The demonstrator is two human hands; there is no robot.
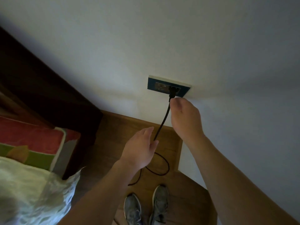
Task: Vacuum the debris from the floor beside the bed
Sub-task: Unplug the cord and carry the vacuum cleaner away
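Note:
A black plug (pixel 172 92) sits in the right socket of a blue-framed wall outlet (pixel 151 85). Its black power cord (pixel 163 120) hangs down from it and loops on the wooden floor (pixel 110 127). My right hand (pixel 185 117) is just below the plug, and its curled fingertips pinch the cord where it leaves the plug. Lower down, my left hand (pixel 139 150) is held flat with straight fingers, which touch the cord where it passes them. No vacuum cleaner is in view. I see no debris on the dim floor.
The bed is on the left, with a dark wooden headboard (pixel 48 88), a red and green pillow (pixel 32 143) and a pale cover (pixel 32 192). A white wall corner (pixel 243 143) juts out on the right. My two grey shoes (pixel 146 207) stand on the narrow floor strip between.

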